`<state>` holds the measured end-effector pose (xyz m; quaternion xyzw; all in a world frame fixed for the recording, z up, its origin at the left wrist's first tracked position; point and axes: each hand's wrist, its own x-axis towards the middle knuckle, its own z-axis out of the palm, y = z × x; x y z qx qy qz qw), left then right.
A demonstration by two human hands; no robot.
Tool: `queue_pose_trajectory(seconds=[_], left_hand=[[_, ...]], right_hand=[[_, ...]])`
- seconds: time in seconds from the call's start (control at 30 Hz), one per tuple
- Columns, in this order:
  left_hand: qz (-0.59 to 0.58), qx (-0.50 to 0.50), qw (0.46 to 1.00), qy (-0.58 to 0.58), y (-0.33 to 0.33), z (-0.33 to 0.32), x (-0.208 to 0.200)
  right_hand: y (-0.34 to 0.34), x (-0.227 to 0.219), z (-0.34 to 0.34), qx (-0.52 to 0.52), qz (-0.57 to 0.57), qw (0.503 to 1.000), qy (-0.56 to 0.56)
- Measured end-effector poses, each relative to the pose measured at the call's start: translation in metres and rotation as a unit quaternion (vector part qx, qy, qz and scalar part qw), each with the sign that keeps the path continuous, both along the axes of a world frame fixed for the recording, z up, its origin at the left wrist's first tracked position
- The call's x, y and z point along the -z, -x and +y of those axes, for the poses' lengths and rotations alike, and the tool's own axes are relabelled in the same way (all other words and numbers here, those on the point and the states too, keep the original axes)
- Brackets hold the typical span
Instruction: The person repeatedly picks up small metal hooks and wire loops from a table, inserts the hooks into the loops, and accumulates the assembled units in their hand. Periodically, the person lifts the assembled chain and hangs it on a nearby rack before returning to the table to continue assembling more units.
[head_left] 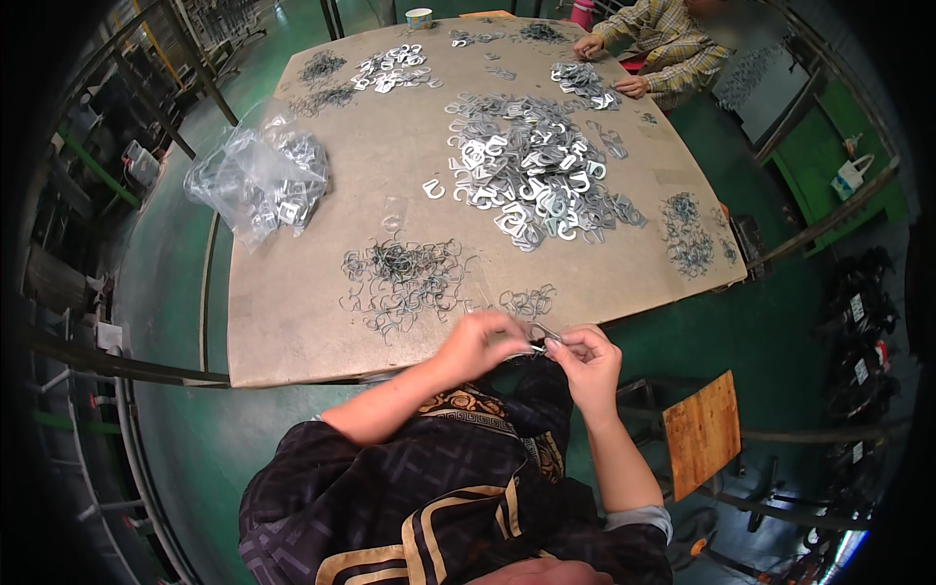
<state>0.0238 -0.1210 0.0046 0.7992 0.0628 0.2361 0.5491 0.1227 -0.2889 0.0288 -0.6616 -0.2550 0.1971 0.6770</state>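
Observation:
Over the table's near edge, my right hand (pixel 590 363) pinches a silver metal hook (pixel 545 332) between thumb and fingers. My left hand (pixel 482 343), slightly blurred, is closed at the hook's left end; whatever its fingertips hold is too small to make out. Just beyond my hands lies a small group of thin bent wire clips (pixel 527 300). A larger heap of the same wire clips (pixel 402 275) spreads to the left. Farther back at the middle is a big pile of flat silver hooks (pixel 531 166).
A clear plastic bag (pixel 261 183) of metal parts sits at the table's left edge. More wire clips (pixel 687 234) lie at right. Across the table (pixel 366 166), another person's hands (pixel 632 87) rest near a smaller hook pile (pixel 583 84). A wooden stool (pixel 702 434) stands at my right.

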Motion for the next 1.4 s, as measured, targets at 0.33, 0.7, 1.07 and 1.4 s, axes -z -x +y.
queue_pose_trajectory(seconds=[0.33,0.7,1.07,1.4], left_hand=[[0.267,-0.234,0.826,-0.438,-0.057,0.088,0.058],[0.075,0.03,0.996,-0.028,-0.016,0.015,-0.043],[0.145,0.053,0.983,0.104,-0.007,-0.019,-0.052],[-0.07,0.131,0.987,-0.063,-0.003,-0.011,-0.033]], right_hand=[[-0.005,0.01,-0.005,0.03,-0.072,0.997,-0.011],[-0.001,0.011,-0.008,0.047,-0.088,0.995,0.01],[0.008,-0.005,-0.009,0.052,-0.205,0.975,0.063],[-0.061,0.033,-0.006,-0.027,-0.186,0.981,0.05]])
